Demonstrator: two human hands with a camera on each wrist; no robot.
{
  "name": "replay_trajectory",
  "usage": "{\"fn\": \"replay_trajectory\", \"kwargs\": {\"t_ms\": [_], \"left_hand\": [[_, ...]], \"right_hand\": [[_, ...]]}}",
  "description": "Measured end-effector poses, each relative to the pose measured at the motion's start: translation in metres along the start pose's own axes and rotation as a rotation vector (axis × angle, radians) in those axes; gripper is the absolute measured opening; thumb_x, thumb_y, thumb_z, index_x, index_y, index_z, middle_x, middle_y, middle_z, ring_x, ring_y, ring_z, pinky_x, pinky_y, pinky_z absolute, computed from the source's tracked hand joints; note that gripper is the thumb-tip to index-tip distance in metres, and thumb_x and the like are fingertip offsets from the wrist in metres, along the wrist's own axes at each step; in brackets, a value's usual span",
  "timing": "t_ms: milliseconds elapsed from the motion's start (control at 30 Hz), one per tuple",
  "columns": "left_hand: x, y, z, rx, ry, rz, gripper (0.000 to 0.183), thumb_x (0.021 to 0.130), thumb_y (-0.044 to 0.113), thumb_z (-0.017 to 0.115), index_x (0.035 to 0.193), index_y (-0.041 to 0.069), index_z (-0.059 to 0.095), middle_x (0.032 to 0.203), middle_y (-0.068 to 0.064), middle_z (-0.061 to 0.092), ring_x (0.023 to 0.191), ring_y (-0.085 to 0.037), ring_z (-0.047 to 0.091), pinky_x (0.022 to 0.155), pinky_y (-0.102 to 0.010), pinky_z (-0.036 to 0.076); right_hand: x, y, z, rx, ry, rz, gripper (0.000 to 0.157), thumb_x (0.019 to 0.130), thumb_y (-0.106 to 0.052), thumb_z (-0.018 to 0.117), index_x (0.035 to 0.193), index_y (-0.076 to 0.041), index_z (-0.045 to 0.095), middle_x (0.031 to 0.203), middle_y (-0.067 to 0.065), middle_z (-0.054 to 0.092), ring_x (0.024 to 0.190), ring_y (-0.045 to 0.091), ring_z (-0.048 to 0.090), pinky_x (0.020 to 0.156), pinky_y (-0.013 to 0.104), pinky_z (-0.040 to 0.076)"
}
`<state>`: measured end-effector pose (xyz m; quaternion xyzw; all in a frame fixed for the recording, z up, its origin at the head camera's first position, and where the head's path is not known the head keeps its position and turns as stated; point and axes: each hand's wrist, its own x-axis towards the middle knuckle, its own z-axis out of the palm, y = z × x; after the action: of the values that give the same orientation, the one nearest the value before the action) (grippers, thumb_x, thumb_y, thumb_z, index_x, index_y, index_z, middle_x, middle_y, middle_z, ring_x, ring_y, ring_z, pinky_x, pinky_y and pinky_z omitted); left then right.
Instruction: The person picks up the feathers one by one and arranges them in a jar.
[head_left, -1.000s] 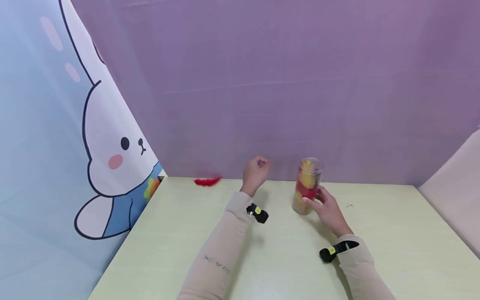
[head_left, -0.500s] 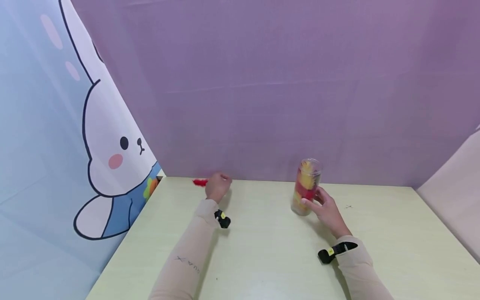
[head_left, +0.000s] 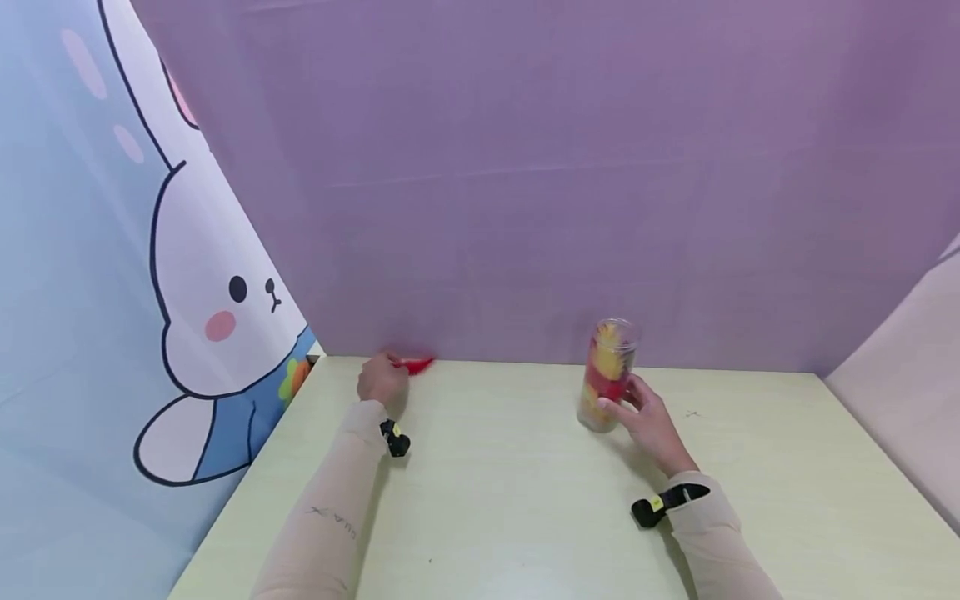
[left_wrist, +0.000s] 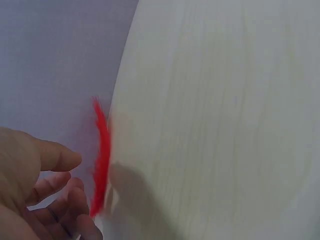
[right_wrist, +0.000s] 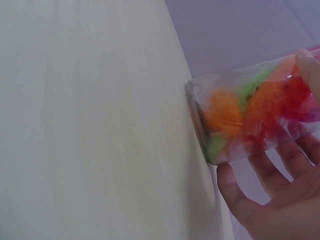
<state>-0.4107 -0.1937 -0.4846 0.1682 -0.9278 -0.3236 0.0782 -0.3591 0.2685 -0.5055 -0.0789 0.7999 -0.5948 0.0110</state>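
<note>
A red fluffy feather (head_left: 416, 366) lies at the table's back edge, left of centre. My left hand (head_left: 384, 380) is beside it, overlapping its left end in the head view. In the left wrist view, the loosely bent fingers (left_wrist: 76, 200) come close to the lower end of the feather (left_wrist: 102, 160), with the thumb spread apart. My right hand (head_left: 651, 422) grips a clear cylindrical jar (head_left: 607, 375) around its lower half. Through the jar wall, orange, green and red feathers (right_wrist: 265, 115) show in the right wrist view. The jar leans slightly and its top is uncovered.
A pale wooden table (head_left: 510, 483) spreads under both arms. A purple cloth backdrop (head_left: 525, 183) rises right behind its back edge. To the left hangs a blue cloth with a cartoon rabbit (head_left: 210, 317); a white cloth (head_left: 907, 375) borders the right side.
My left hand has moved left and down from mid-table, past the red feather to its left end. The right hand keeps its grip on the jar in about the same place.
</note>
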Motion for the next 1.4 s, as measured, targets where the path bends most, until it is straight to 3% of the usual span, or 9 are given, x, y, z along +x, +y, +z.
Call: {"fn": "replay_trajectory", "kwargs": {"t_ms": [233, 400, 600, 767, 933, 1200, 1400], "left_hand": [[0.012, -0.023, -0.011, 0.062, -0.072, 0.002, 0.056, 0.095, 0.014, 0.043, 0.151, 0.014, 0.045, 0.144, -0.025, 0.057, 0.125, -0.051, 0.058, 0.099, -0.059, 0.050], [0.018, -0.035, -0.015, 0.093, -0.112, 0.008, 0.060, 0.097, 0.012, 0.041, 0.156, 0.016, 0.039, 0.155, -0.024, 0.047, 0.134, -0.051, 0.052, 0.104, -0.061, 0.047], [0.020, -0.041, -0.015, 0.102, -0.075, 0.002, 0.049, 0.097, 0.018, 0.050, 0.146, 0.015, 0.056, 0.148, -0.020, 0.057, 0.129, -0.048, 0.057, 0.098, -0.060, 0.051], [0.018, -0.042, -0.014, 0.060, -0.017, -0.033, 0.029, 0.096, 0.020, 0.058, 0.120, 0.010, 0.072, 0.125, -0.019, 0.070, 0.111, -0.044, 0.066, 0.088, -0.054, 0.054], [0.018, -0.044, -0.013, 0.018, 0.030, -0.067, 0.017, 0.095, 0.019, 0.062, 0.101, 0.008, 0.074, 0.106, -0.015, 0.074, 0.096, -0.037, 0.068, 0.080, -0.047, 0.054], [0.019, -0.043, -0.015, 0.033, -0.020, -0.069, 0.030, 0.093, 0.020, 0.060, 0.110, 0.003, 0.076, 0.110, -0.019, 0.076, 0.097, -0.038, 0.071, 0.084, -0.050, 0.056], [0.009, -0.037, -0.017, -0.001, -0.043, -0.048, 0.031, 0.096, 0.025, 0.067, 0.113, 0.001, 0.076, 0.114, -0.020, 0.076, 0.102, -0.038, 0.070, 0.086, -0.049, 0.055]], "right_hand": [[0.000, 0.000, 0.002, -0.010, 0.004, 0.006, 0.088, 0.091, -0.048, 0.074, 0.160, -0.014, 0.032, 0.162, 0.016, 0.039, 0.152, 0.041, 0.034, 0.119, 0.065, 0.029], [0.002, 0.000, 0.003, -0.008, 0.008, -0.002, 0.085, 0.091, -0.047, 0.075, 0.158, -0.013, 0.035, 0.161, 0.017, 0.040, 0.151, 0.041, 0.035, 0.119, 0.065, 0.030], [0.002, 0.001, 0.004, -0.003, 0.004, -0.010, 0.085, 0.091, -0.046, 0.075, 0.159, -0.013, 0.034, 0.161, 0.018, 0.040, 0.151, 0.041, 0.035, 0.118, 0.065, 0.031], [0.001, 0.002, 0.004, -0.006, -0.003, -0.006, 0.086, 0.091, -0.047, 0.075, 0.159, -0.013, 0.033, 0.162, 0.017, 0.040, 0.151, 0.041, 0.035, 0.118, 0.066, 0.030], [0.001, -0.001, 0.003, -0.008, -0.001, 0.002, 0.087, 0.091, -0.047, 0.075, 0.159, -0.014, 0.033, 0.162, 0.017, 0.039, 0.151, 0.041, 0.034, 0.118, 0.066, 0.029], [0.001, -0.005, 0.003, -0.008, -0.001, -0.005, 0.085, 0.093, -0.044, 0.074, 0.159, -0.012, 0.032, 0.163, 0.018, 0.038, 0.151, 0.042, 0.034, 0.119, 0.065, 0.030], [0.003, -0.001, 0.004, 0.004, 0.003, -0.011, 0.086, 0.092, -0.045, 0.075, 0.159, -0.012, 0.033, 0.163, 0.017, 0.038, 0.152, 0.042, 0.033, 0.119, 0.065, 0.029]]}}
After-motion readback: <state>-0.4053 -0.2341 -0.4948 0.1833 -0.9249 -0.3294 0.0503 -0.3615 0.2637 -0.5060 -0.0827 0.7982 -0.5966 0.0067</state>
